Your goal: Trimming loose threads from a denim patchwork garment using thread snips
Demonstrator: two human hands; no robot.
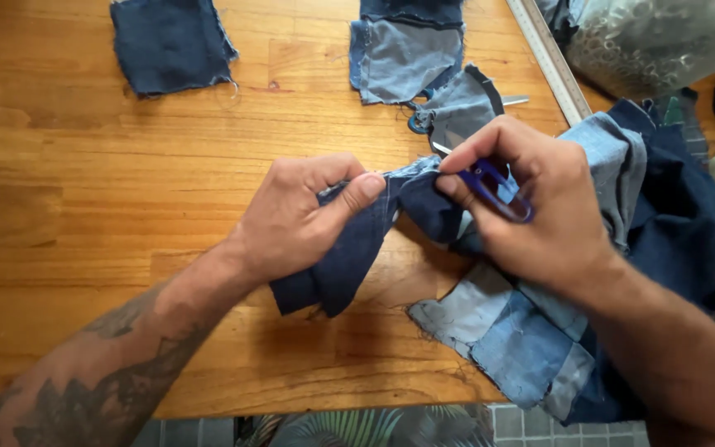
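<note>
On the wooden table (84,165), near its middle toward the right edge, the left hand (299,219) pinched a dark denim strip (349,248) taut so the right hand (539,207), closed around blue thread snips (494,189), could reach its seam beside the patchwork (515,331).
</note>
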